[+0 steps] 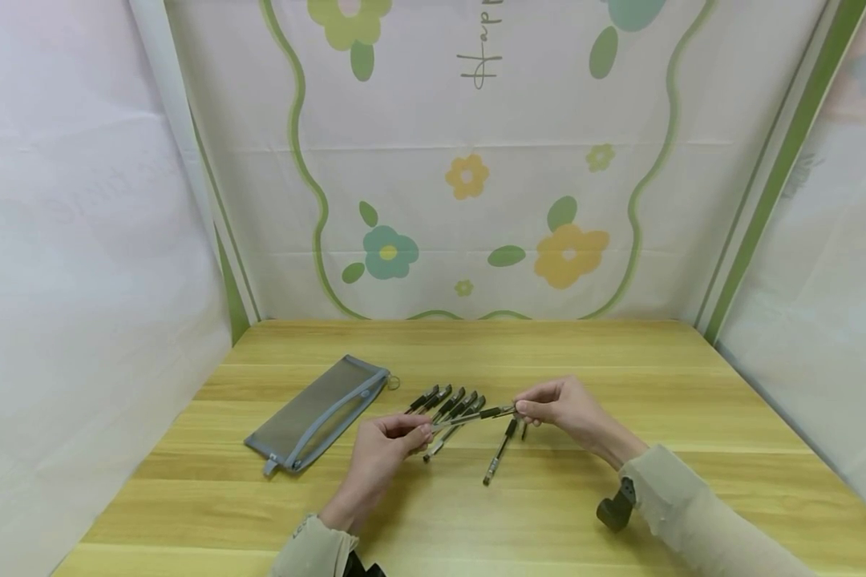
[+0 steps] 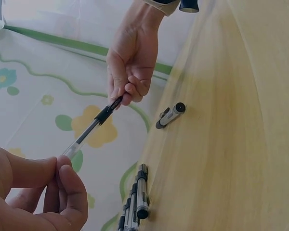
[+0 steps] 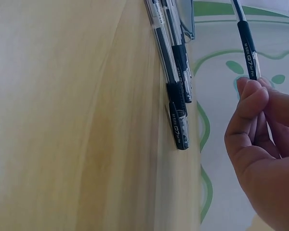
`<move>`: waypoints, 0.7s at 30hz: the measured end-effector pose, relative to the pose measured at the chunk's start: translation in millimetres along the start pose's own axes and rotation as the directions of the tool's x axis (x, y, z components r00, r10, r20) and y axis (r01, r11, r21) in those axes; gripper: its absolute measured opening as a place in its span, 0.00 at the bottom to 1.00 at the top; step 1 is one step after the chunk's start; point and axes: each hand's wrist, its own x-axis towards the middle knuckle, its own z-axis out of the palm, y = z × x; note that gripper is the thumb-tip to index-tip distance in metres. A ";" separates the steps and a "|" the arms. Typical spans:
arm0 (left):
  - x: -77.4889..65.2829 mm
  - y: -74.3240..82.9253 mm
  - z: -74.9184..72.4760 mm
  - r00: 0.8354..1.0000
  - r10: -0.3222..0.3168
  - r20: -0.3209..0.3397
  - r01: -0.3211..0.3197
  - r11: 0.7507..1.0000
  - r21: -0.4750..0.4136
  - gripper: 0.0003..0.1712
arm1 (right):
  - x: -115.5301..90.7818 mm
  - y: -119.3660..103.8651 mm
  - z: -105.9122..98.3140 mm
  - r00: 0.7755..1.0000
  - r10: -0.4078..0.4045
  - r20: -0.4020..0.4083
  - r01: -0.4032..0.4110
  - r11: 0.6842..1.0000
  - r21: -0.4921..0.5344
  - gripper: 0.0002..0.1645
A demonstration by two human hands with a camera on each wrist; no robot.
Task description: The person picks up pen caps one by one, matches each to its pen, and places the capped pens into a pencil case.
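Note:
A clear gel pen with a black grip section (image 1: 489, 413) is stretched between both hands above the table. My left hand (image 1: 382, 449) pinches its clear end between thumb and fingers. At the dark end, the thumb and fingers of my right hand (image 1: 572, 410) hold it; the right wrist view shows white lettering on the black grip (image 3: 247, 50). Several similar pens (image 1: 463, 405) lie side by side beneath the held one. A single pen (image 1: 500, 457) lies apart from that row, nearer the person, and a small dark piece beside it is partly hidden under the right hand.
A grey mesh zip pouch (image 1: 310, 393) with blue-grey trim lies left of the pens, a small ring at its far corner. The wooden table (image 1: 606, 353) meets a flower-printed cloth wall (image 1: 418, 184) at the back, with pale cloth on both sides.

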 end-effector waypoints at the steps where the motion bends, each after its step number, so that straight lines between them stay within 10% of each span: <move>1: 0.0 -0.1 0.1 1.000 0.001 -0.003 -0.001 1.000 0.004 0.12 | 0.2 0.4 0.1 1.000 0.000 0.000 0.000 1.000 0.002 0.16; 21: -1.3 -0.1 2.4 1.000 0.000 -0.025 0.000 1.000 0.023 0.12 | -1.4 5.7 3.8 0.999 -0.026 -0.029 0.024 0.998 -0.060 0.15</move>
